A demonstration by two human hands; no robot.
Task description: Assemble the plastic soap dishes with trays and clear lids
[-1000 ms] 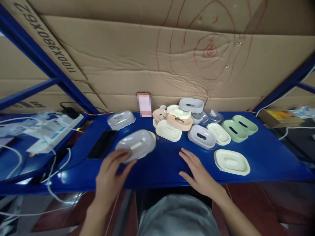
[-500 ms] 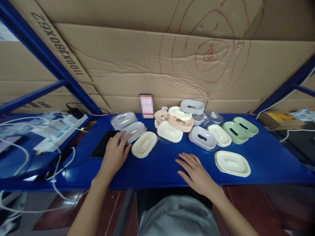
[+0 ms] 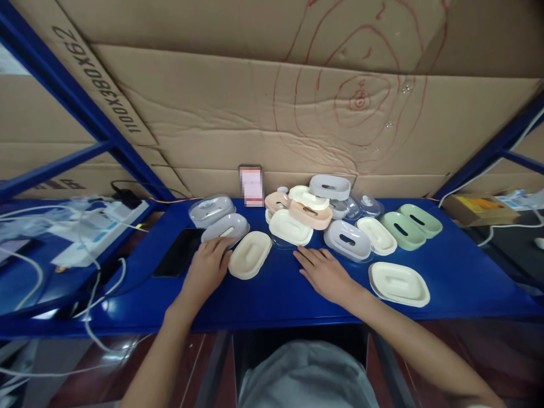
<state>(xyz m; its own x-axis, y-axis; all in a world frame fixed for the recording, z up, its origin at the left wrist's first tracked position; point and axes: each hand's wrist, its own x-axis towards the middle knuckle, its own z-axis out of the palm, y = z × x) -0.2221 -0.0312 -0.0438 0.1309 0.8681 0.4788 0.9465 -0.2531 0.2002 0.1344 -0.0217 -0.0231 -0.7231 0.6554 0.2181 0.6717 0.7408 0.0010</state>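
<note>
My left hand (image 3: pixel 207 265) is at the left edge of an oval cream tray (image 3: pixel 250 255), its fingertips close to a lavender oval dish (image 3: pixel 233 225). Whether it touches either one I cannot tell; it holds nothing that I can see. My right hand (image 3: pixel 325 275) reaches over the blue table with its fingers stretched out, nothing in them. Just beyond its fingertips are a clear lid (image 3: pixel 283 244) and another cream tray (image 3: pixel 290 228). A lavender slotted dish (image 3: pixel 349 240) lies to the right of that hand.
Cream, peach (image 3: pixel 312 214) and grey dishes are heaped toward the back. Green dishes (image 3: pixel 403 229) and a separate cream tray (image 3: pixel 399 283) lie on the right. A black phone-like slab (image 3: pixel 176 255) lies left; a lit phone (image 3: pixel 251 186) leans on the cardboard. White cables (image 3: pixel 91 306) hang at left.
My left hand has come down slightly, nearer the cream tray's left edge. My right hand has moved forward and a little left toward the clear lid. The dishes look unmoved.
</note>
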